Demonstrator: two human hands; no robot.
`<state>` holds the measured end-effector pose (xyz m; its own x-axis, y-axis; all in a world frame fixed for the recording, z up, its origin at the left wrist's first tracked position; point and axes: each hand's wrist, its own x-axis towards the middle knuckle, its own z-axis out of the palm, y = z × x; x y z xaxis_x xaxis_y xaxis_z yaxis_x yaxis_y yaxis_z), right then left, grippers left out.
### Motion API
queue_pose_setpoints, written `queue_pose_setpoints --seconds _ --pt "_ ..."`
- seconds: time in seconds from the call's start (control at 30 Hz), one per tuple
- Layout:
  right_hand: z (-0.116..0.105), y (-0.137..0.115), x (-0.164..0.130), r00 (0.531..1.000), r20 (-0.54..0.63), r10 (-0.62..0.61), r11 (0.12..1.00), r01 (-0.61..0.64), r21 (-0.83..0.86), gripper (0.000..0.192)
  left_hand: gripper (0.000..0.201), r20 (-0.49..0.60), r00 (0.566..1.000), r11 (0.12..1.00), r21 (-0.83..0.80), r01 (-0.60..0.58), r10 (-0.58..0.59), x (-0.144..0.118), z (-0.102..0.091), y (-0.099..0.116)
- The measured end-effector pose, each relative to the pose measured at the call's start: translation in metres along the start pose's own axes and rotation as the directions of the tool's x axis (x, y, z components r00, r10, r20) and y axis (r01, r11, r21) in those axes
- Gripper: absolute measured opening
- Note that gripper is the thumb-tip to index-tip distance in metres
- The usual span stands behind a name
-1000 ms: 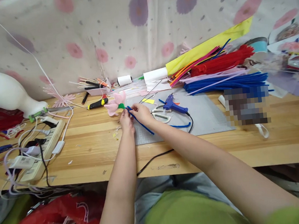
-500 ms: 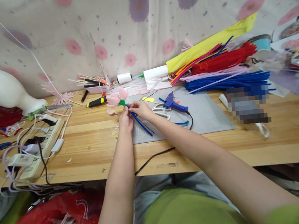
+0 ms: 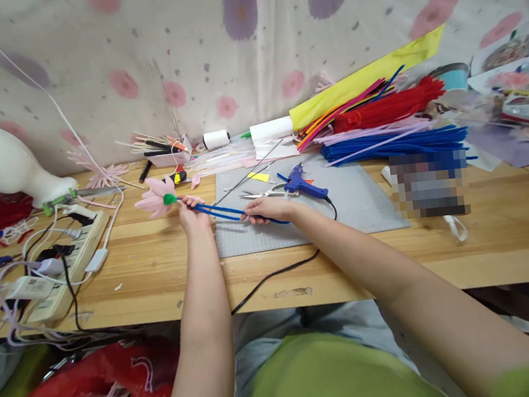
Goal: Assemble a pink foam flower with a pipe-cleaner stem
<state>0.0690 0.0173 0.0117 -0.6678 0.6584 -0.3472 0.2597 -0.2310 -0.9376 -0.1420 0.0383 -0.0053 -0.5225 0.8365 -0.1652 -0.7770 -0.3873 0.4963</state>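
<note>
— Pink flower (image 3: 153, 197), who holds it?
— My left hand (image 3: 192, 213) pinches its blue stem (image 3: 221, 212) just behind the green ball, over the wooden counter (image 3: 159, 268).
— And your right hand (image 3: 268, 209)?
— It grips the stem's other end, above the grey mat (image 3: 363, 204), near the blue glue gun (image 3: 304, 183) and scissors (image 3: 264, 193).

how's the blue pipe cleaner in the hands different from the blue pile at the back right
The blue pipe cleaner is just a strand or two, stretched between the left hand and right hand, ending at a pink flower. The blue pile is a thick loose bundle lying on the table, untouched. Both are the same deep blue and fuzzy.
</note>
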Motion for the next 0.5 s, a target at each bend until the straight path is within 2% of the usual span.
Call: queue_pose_setpoints --seconds 0.1,0.17,0.23,0.27,0.3,0.33,0.4,0.43,0.47,0.5 --pt "0.001 0.002 0.000 1.000 0.027 0.010 0.998 -0.009 -0.057 0.018 0.026 -0.013 0.996 0.996 -0.018 -0.092 0.091 0.009 -0.007 0.003" --pt "0.003 0.000 -0.002 1.000 0.016 0.000 0.985 0.003 -0.173 0.018 0.025 -0.015 0.993 0.993 -0.016 -0.121 0.121 0.012 -0.010 0.004" --pt "0.000 -0.004 -0.008 0.992 -0.083 -0.090 0.928 0.053 -0.369 0.017 0.026 -0.017 0.990 0.990 -0.025 -0.137 0.137 0.013 -0.010 0.007" --pt "-0.005 -0.005 -0.013 0.971 -0.166 -0.172 0.878 0.075 -0.472 0.016 0.026 -0.023 0.990 0.989 -0.035 -0.141 0.141 0.013 -0.010 0.008" --pt "-0.012 -0.006 -0.020 0.927 -0.265 -0.266 0.820 0.073 -0.568 0.016 0.026 -0.033 0.989 0.988 -0.050 -0.144 0.142 0.012 -0.010 0.009" --pt "-0.022 -0.006 -0.028 0.862 -0.371 -0.347 0.770 0.035 -0.637 0.018 0.027 -0.047 0.989 0.987 -0.068 -0.143 0.140 0.011 -0.009 0.011" --pt "-0.044 -0.001 -0.044 0.709 -0.584 -0.395 0.712 -0.165 -0.683 0.025 0.026 -0.073 0.990 0.986 -0.099 -0.131 0.124 0.009 -0.007 0.013" --pt "-0.055 0.003 -0.052 0.652 -0.652 -0.387 0.671 -0.285 -0.684 0.032 0.026 -0.077 0.990 0.987 -0.105 -0.123 0.116 0.008 -0.006 0.013" --pt "-0.064 0.008 -0.058 0.626 -0.688 -0.368 0.618 -0.388 -0.684 0.040 0.026 -0.079 0.991 0.987 -0.105 -0.120 0.111 0.007 -0.006 0.013" --pt "-0.071 0.014 -0.063 0.623 -0.709 -0.331 0.562 -0.473 -0.678 0.049 0.026 -0.079 0.991 0.988 -0.099 -0.119 0.112 0.007 -0.006 0.013"
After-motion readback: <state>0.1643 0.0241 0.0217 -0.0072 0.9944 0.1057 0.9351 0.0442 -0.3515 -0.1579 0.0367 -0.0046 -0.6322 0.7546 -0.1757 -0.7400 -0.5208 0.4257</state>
